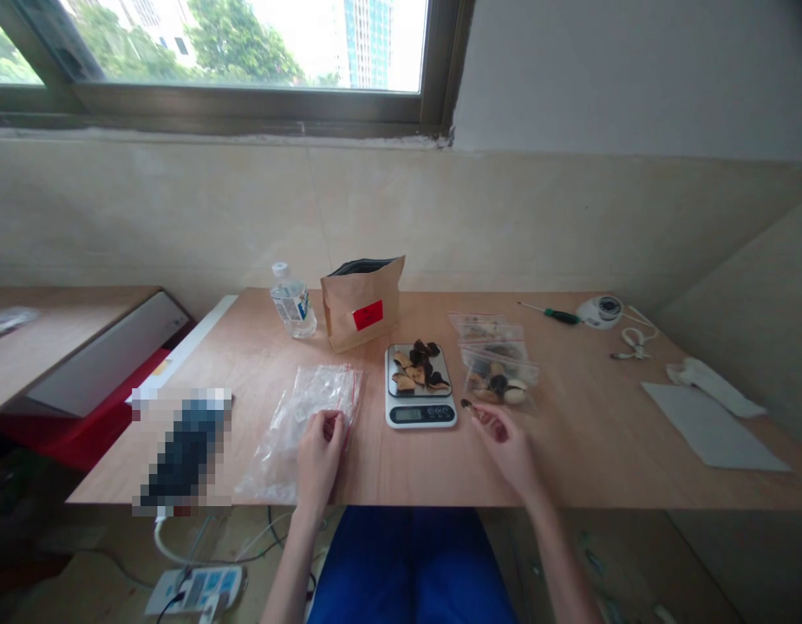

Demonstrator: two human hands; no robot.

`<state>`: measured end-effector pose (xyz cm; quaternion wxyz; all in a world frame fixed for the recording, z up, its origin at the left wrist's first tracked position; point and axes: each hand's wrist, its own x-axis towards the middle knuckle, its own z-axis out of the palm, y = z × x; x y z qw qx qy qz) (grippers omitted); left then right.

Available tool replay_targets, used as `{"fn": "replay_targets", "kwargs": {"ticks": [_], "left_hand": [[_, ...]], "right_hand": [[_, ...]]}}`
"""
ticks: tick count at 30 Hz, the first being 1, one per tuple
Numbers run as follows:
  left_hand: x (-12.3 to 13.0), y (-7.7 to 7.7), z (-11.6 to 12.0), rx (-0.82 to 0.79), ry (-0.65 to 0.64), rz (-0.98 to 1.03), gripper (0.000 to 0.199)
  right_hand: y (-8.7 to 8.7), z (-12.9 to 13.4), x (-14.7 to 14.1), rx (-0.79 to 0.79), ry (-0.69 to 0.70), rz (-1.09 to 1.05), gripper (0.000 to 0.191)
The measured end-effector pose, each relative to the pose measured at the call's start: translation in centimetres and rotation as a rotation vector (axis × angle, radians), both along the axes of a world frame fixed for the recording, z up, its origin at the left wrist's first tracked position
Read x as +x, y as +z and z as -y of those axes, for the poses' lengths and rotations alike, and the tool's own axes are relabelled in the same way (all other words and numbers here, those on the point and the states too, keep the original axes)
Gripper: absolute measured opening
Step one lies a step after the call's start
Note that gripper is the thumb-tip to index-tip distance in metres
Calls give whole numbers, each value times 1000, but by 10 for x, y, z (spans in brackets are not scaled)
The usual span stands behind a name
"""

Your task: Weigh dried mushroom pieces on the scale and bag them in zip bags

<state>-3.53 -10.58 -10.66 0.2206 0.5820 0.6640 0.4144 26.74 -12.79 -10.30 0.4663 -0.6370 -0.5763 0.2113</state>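
Note:
My left hand (321, 446) rests on a pile of clear zip bags (283, 438), its fingers curled closed; whatever is inside them is hidden. Just right of the scale, my right hand (508, 442) pinches a small dark-and-tan dried piece (468, 406) between thumb and fingertips. On the tray of the white digital kitchen scale (421, 425) lies a heap of dried brown slices (419, 371), tan on one side and dark on the other. Beyond my right hand are filled zip bags (500, 381), the nearest holding pale and dark dried pieces.
An upright kraft paper pouch (344, 303) with a red label gapes at the top beside a water bottle (293, 303). At the left is a blurred-out phone (185, 451). Rightward lie a screwdriver (560, 317), a white camera (599, 312) and a white sheet (709, 425).

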Motion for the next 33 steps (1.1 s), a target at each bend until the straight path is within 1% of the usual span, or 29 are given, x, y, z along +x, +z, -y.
{"fn": "replay_targets", "kwargs": {"ticks": [2,5,9,16,19,22,25,28,30,33], "left_hand": [[0,0,0,3,-6,-8,25],[1,0,-1,8,-16,-26,25],[2,0,-1,6,-2,-51,26],[2,0,0,25,-16,-69,26],[2,-2,-1,19,-14,-63,26],[2,-3,-1,10,-23,-62,26],[2,-2,-2,9,-31,-70,26],[2,-2,-2,7,-37,-65,26],[2,-2,-1,3,-40,-60,26],[1,-3,0,6,-46,-62,25]], "right_hand": [[-14,8,-5,-25,-74,-120,38],[-24,10,-5,-41,-150,-254,42],[-24,8,-1,-39,-166,-333,44],[-24,12,-3,-48,-151,-257,43],[-20,9,-7,-31,-142,-243,42],[-6,-10,-12,18,-87,-171,40],[16,-44,-17,60,-17,18,38],[32,-82,-21,21,41,229,36],[37,-101,-22,-19,73,335,34],[38,-116,-21,-91,150,423,30]]}}
